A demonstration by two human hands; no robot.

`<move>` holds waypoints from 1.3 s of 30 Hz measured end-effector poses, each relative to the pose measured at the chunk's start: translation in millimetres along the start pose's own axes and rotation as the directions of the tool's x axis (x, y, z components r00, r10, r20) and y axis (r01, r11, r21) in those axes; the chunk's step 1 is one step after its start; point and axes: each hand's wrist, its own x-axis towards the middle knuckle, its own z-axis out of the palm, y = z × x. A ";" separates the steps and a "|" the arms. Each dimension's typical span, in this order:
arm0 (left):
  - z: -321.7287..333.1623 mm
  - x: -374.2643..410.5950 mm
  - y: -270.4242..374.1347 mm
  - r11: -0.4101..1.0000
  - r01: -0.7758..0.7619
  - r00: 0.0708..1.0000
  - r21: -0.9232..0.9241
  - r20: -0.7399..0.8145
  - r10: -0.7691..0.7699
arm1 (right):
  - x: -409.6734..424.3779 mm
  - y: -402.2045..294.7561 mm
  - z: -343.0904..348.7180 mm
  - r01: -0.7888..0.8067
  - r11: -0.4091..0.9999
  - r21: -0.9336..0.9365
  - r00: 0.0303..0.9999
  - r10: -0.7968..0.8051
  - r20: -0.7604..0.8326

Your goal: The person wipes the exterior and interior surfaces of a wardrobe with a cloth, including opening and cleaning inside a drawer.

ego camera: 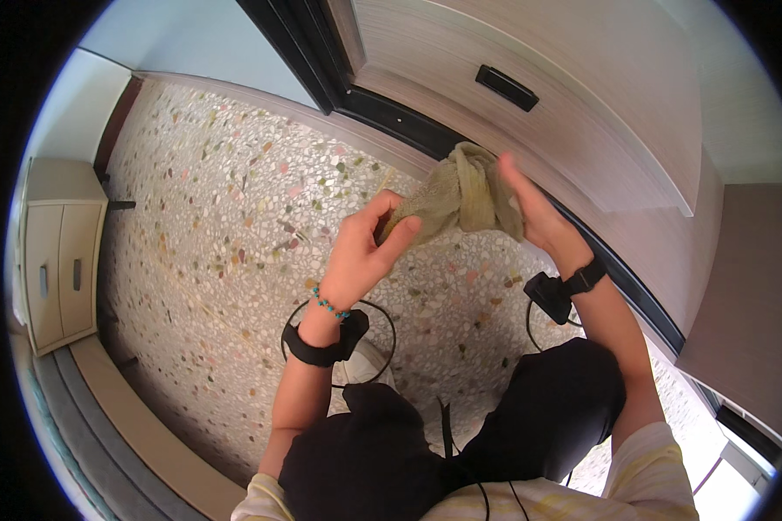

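Note:
An olive-green cloth (472, 192), folded and bunched, hangs between my two hands above the speckled terrazzo floor (287, 215). My left hand (365, 251) grips its left end between thumb and fingers. On the cloth's right side, my right hand (541, 208) is held with its fingers extended and close together, slightly blurred. Its palm faces the cloth's right edge; whether it pinches any of the fabric cannot be told. Both wrists wear black straps with small black devices, and a beaded bracelet is on the left wrist.
A wood-grain cabinet front (599, 143) with a black handle (507, 88) stands beyond the cloth, a black frame (404, 120) along its base. At the far left are a small beige cabinet (78, 260) and a bed edge (150, 430). Thin black cables loop near both wrists.

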 end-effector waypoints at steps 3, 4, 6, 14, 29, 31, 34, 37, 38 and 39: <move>-7.4 -2.7 -1.5 0.996 0.038 0.996 0.081 0.082 -0.045 | 4.4 -1.2 -0.8 0.113 0.927 -0.356 0.993 -0.101 0.053; -11.4 -3.5 -4.0 0.995 0.048 0.995 0.089 0.083 -0.056 | 3.1 -4.7 1.4 0.087 0.946 -0.312 0.995 -0.095 -0.010; -17.7 -4.2 -11.0 0.992 0.067 0.994 0.105 0.084 -0.076 | 4.3 -4.1 -2.6 0.241 0.938 -0.247 0.970 -0.231 0.070; -14.7 -7.2 3.4 0.907 0.248 0.969 -0.339 0.075 -0.237 | 9.1 10.3 -10.9 -0.099 0.985 0.144 0.976 0.068 0.206; -12.3 -6.2 -14.1 0.966 0.222 0.973 -0.129 -0.036 -0.229 | 13.7 29.0 4.9 0.225 0.367 -0.903 0.855 -0.519 0.002; -12.5 -5.6 -23.9 0.963 0.263 0.956 0.064 -0.153 -0.251 | 4.4 11.0 22.2 0.238 0.338 -0.910 0.814 -0.580 -0.003; 1.6 -4.1 -38.5 0.822 0.187 0.888 -0.538 -0.265 -0.376 | -14.7 5.9 67.3 0.459 0.245 -0.854 0.816 -0.498 0.295; 4.2 1.6 -23.9 0.673 0.100 0.893 -0.733 -0.233 -0.386 | -23.6 0.0 87.4 0.513 0.224 -0.828 0.849 0.008 0.528; 6.6 2.3 -14.7 0.655 0.121 0.884 -0.746 -0.220 -0.413 | -17.0 5.9 82.0 0.528 0.311 -0.790 0.849 -0.204 0.487; 10.2 3.5 -11.6 0.676 0.082 0.916 -0.732 -0.212 -0.341 | -4.3 17.1 71.6 0.564 0.384 -0.731 0.814 -0.408 0.413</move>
